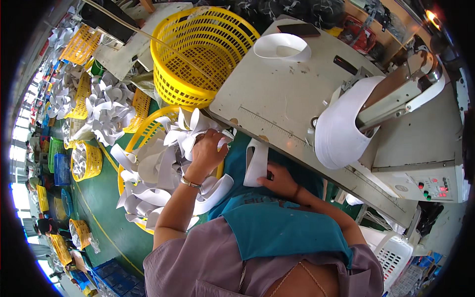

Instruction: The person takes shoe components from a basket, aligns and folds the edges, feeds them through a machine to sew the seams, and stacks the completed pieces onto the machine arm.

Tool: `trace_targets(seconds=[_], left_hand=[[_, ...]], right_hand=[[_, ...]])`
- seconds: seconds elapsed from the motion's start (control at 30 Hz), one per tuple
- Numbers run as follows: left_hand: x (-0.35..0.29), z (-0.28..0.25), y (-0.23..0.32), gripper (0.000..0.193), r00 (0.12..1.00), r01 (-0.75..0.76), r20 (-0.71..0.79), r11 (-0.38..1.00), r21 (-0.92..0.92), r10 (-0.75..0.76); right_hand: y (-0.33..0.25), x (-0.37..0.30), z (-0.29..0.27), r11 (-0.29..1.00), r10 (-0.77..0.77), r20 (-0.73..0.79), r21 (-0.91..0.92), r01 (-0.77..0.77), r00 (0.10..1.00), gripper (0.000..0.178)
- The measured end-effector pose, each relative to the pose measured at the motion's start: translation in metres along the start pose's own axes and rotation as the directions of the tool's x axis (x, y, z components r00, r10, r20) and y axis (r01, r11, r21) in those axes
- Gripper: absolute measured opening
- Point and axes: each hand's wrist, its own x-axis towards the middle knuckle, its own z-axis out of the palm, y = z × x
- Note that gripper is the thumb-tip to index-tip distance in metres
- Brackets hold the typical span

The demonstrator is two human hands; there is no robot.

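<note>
My left hand (210, 148) reaches over a yellow basket (127, 148) heaped with white curved strips (156, 163). Its fingers are bent and closed on a strip at the top of the heap; part of the grip is hidden. Over my lap, below the table edge, my right hand (279, 180) pinches the lower end of a white looped strip (256, 161), with a small dark thing at its fingers that I cannot make out. To the right, several white bands (341, 131) hang layered on a machine's metal arm (391, 109).
The grey worktable (277, 94) carries a white ring-shaped band (282, 47) and a dark phone (299, 30). A large yellow basket (198, 54) stands beyond the heap. A control panel (428, 190) with lit red lights is at right. More filled baskets (86, 161) stand on the green floor at left.
</note>
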Motion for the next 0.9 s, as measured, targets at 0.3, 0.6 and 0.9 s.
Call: trace_targets(seconds=[0.3,0.6,0.9], left_hand=[[0.018,-0.064,0.107,0.016,0.831,-0.542,-0.309,0.797,-0.264,0.463],[0.044,-0.079,0.156,0.031,0.83,-0.05,0.24,0.495,-0.867,0.504],[0.091,-0.12,0.231,0.023,0.667,0.049,0.229,0.266,-0.963,0.709]], right_hand=[[-0.079,-0.002,-0.054,0.78,0.02,0.331,0.585,-0.222,0.943,0.021],[-0.116,-0.036,-0.113,0.546,-0.073,0.025,0.838,0.019,0.997,0.031],[-0.164,-0.062,-0.192,0.848,-0.147,-0.466,0.394,0.354,0.872,0.017]])
